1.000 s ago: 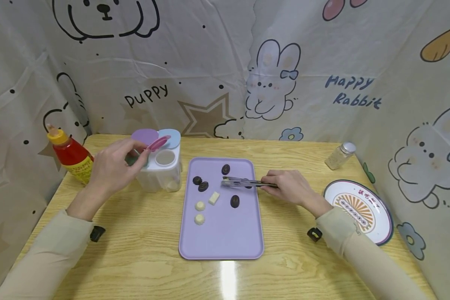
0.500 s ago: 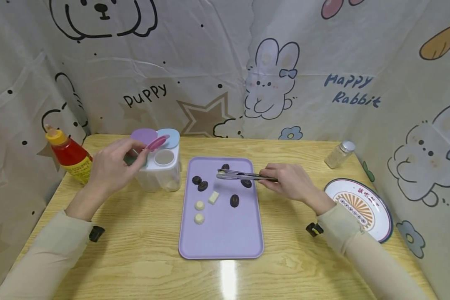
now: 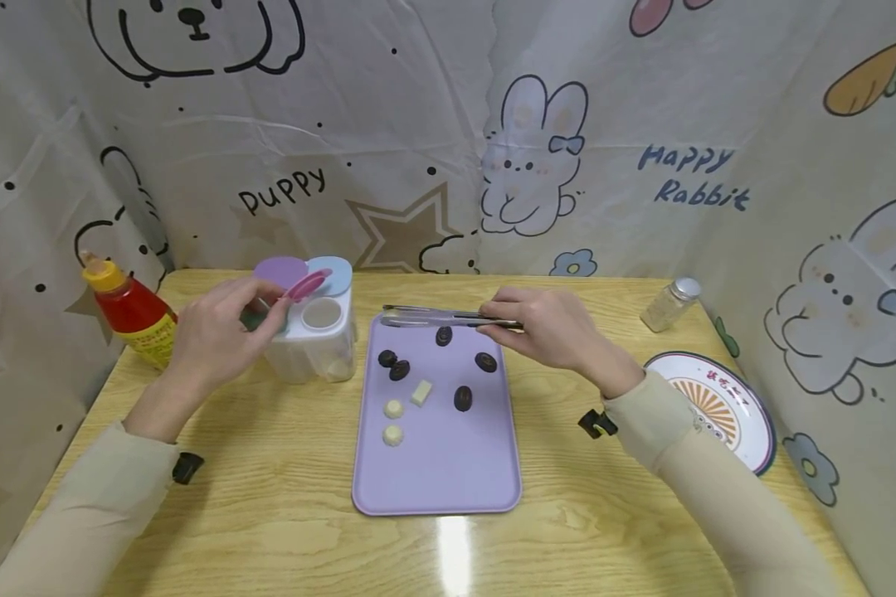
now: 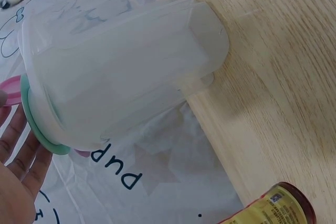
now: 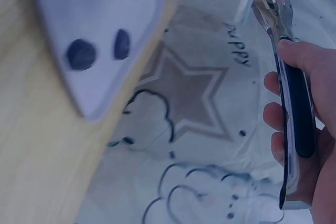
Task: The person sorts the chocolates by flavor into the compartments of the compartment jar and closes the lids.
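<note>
My left hand pinches the raised pink lid of a clear storage box with several compartments. Under that lid a round opening shows, and pale pieces lie low inside the box. My right hand grips metal tongs by their dark handles. The tong tips point left, over the far edge of the lilac tray, toward the box; I cannot tell whether they hold a piece. On the tray lie several dark oval chocolates and three white pieces, one of them a small bar.
A red sauce bottle with a yellow cap stands left, behind my left forearm. At the right are a glass shaker and an oval white plate, near my right sleeve. A printed cloth hangs behind the table.
My right hand has lifted the tongs from the tray's middle and carried them left and away, toward the box. My left hand keeps the pink lid raised.
</note>
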`<act>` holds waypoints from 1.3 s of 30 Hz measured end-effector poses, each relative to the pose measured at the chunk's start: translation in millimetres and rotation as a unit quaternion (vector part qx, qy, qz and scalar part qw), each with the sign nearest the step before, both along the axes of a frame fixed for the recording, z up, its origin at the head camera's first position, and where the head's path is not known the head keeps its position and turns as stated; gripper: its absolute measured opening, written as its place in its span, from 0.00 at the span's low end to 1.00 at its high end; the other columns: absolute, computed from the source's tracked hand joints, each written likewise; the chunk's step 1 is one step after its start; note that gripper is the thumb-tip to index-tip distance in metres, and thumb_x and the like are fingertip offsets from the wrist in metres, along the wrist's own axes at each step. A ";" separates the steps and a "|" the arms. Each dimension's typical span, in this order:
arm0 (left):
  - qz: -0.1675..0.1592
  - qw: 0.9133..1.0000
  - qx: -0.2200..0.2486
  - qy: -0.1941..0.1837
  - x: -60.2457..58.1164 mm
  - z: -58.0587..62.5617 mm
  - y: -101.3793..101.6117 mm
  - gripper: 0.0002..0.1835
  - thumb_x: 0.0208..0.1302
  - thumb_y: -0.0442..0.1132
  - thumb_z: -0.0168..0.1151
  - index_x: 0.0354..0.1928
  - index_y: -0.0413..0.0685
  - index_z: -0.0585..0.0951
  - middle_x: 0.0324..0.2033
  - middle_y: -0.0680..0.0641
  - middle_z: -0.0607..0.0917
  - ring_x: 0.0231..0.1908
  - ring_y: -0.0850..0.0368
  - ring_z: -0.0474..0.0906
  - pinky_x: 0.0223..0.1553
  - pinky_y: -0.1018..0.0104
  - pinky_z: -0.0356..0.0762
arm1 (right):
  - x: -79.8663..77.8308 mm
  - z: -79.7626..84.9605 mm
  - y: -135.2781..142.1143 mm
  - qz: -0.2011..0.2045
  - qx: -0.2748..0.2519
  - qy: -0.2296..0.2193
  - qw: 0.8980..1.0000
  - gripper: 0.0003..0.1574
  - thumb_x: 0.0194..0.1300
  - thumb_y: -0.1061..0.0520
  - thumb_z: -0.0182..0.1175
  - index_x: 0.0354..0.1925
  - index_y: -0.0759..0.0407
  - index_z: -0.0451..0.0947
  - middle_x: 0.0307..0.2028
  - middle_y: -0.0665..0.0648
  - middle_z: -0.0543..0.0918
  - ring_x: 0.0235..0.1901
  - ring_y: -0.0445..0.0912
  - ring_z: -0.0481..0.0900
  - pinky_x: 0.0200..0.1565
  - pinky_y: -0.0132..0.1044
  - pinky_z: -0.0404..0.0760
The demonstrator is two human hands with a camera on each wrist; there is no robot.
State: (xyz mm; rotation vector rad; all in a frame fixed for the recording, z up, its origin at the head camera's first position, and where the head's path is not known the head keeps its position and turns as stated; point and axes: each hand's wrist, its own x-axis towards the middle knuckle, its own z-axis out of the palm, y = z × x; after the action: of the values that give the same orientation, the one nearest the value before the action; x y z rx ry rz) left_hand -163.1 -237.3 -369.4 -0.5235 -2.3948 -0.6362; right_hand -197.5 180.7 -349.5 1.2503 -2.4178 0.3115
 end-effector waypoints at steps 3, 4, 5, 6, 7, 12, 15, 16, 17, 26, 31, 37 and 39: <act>0.003 1.000 -0.004 -0.002 0.0 -0.4 0.3 0.07 0.62 0.34 0.74 0.41 0.43 0.86 0.33 0.42 0.91 0.30 0.48 0.86 0.31 0.63 0.79 | -4.4 6.0 -14.9 0.013 0.003 0.026 1.000 0.10 0.67 0.48 0.72 0.43 0.51 0.91 0.34 0.48 0.89 0.24 0.39 0.81 0.20 0.31 0.69; 0.004 1.000 -0.005 -0.002 0.1 -0.4 0.4 0.07 0.62 0.34 0.73 0.41 0.42 0.86 0.33 0.42 0.91 0.30 0.48 0.86 0.31 0.63 0.78 | -6.4 7.2 -20.2 0.017 0.004 0.033 0.999 0.11 0.68 0.48 0.71 0.43 0.51 0.91 0.34 0.48 0.89 0.24 0.39 0.81 0.20 0.31 0.68; 0.004 1.000 -0.006 -0.003 0.0 -0.7 0.4 0.07 0.63 0.34 0.73 0.41 0.42 0.85 0.33 0.42 0.91 0.30 0.48 0.86 0.32 0.63 0.79 | -8.2 8.4 -25.5 0.022 0.005 0.036 0.999 0.11 0.68 0.48 0.71 0.43 0.51 0.91 0.34 0.48 0.89 0.23 0.38 0.80 0.19 0.32 0.68; 0.004 1.000 -0.007 -0.004 0.0 -0.8 0.5 0.07 0.63 0.34 0.73 0.42 0.42 0.85 0.34 0.42 0.91 0.30 0.48 0.86 0.32 0.63 0.79 | -9.8 9.6 -30.8 0.025 0.007 0.036 0.999 0.11 0.68 0.48 0.71 0.43 0.51 0.90 0.35 0.47 0.89 0.24 0.38 0.81 0.19 0.31 0.68; 0.004 1.000 -0.007 -0.005 0.0 -1.1 0.5 0.08 0.63 0.34 0.73 0.42 0.41 0.85 0.34 0.41 0.91 0.30 0.48 0.86 0.32 0.65 0.78 | -11.8 10.1 -36.0 0.028 0.009 0.038 0.999 0.11 0.68 0.47 0.71 0.43 0.50 0.90 0.34 0.47 0.89 0.23 0.38 0.80 0.19 0.31 0.67; 0.002 1.000 -0.008 -0.009 0.8 -1.2 0.1 0.08 0.63 0.34 0.72 0.42 0.41 0.85 0.34 0.41 0.91 0.31 0.48 0.85 0.33 0.66 0.78 | -18.7 13.8 -60.9 0.038 0.016 0.020 0.999 0.09 0.70 0.47 0.69 0.43 0.49 0.89 0.35 0.47 0.88 0.24 0.38 0.80 0.19 0.33 0.69; 0.003 1.000 -0.009 -0.009 0.9 -1.5 -0.5 0.08 0.63 0.33 0.73 0.42 0.42 0.85 0.34 0.42 0.91 0.31 0.48 0.85 0.33 0.64 0.79 | -22.3 15.2 -71.8 0.035 0.025 0.014 0.999 0.10 0.72 0.46 0.68 0.43 0.48 0.89 0.36 0.47 0.88 0.25 0.39 0.81 0.20 0.35 0.71; 0.002 1.000 -0.009 -0.009 0.8 -1.6 -0.7 0.08 0.63 0.33 0.73 0.42 0.42 0.85 0.34 0.42 0.91 0.31 0.48 0.85 0.33 0.62 0.80 | -23.3 15.7 -74.6 0.034 0.029 0.013 0.999 0.10 0.72 0.45 0.67 0.43 0.48 0.89 0.37 0.46 0.88 0.25 0.39 0.81 0.21 0.35 0.72; 0.002 1.000 -0.009 -0.008 0.6 -1.9 -0.9 0.08 0.63 0.33 0.73 0.42 0.42 0.85 0.34 0.42 0.91 0.31 0.49 0.85 0.33 0.62 0.80 | -24.2 16.0 -77.0 0.032 0.033 0.012 0.999 0.10 0.73 0.45 0.67 0.43 0.48 0.89 0.37 0.46 0.88 0.25 0.39 0.81 0.21 0.35 0.72; -0.004 1.000 0.000 0.000 -0.6 -1.8 -1.6 0.08 0.61 0.34 0.75 0.41 0.44 0.86 0.33 0.42 0.91 0.31 0.49 0.86 0.32 0.64 0.78 | -25.4 15.0 -81.5 0.024 0.045 0.000 0.999 0.12 0.72 0.44 0.68 0.45 0.48 0.89 0.39 0.48 0.89 0.25 0.39 0.80 0.20 0.33 0.69; -0.001 1.000 -0.002 -0.005 -0.4 -1.8 -1.4 0.09 0.62 0.34 0.74 0.42 0.43 0.86 0.34 0.42 0.91 0.31 0.49 0.86 0.32 0.61 0.79 | -20.3 14.1 -70.4 0.021 0.034 0.000 0.999 0.14 0.70 0.44 0.69 0.46 0.49 0.90 0.36 0.49 0.88 0.24 0.40 0.80 0.20 0.33 0.67; -0.001 1.000 -0.002 -0.006 -0.2 -2.0 -1.1 0.09 0.61 0.34 0.75 0.43 0.43 0.86 0.35 0.42 0.92 0.32 0.48 0.86 0.33 0.56 0.82 | -11.5 12.8 -49.8 0.010 0.016 -0.007 1.000 0.15 0.69 0.44 0.70 0.47 0.50 0.90 0.37 0.49 0.89 0.24 0.40 0.80 0.20 0.32 0.66; -0.001 1.000 -0.001 -0.005 0.0 -2.0 -1.2 0.09 0.62 0.34 0.75 0.42 0.43 0.86 0.35 0.41 0.92 0.32 0.48 0.87 0.33 0.55 0.82 | -8.2 11.3 -42.6 0.006 0.007 -0.008 1.000 0.15 0.68 0.44 0.71 0.46 0.51 0.90 0.37 0.50 0.89 0.24 0.40 0.78 0.21 0.32 0.67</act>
State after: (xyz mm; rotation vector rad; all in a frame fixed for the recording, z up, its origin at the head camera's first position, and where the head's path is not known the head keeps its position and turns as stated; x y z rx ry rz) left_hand -163.0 -238.6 -371.4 -0.5259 -2.4045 -0.6385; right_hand -205.6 138.1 -338.2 1.2732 -2.4301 0.3106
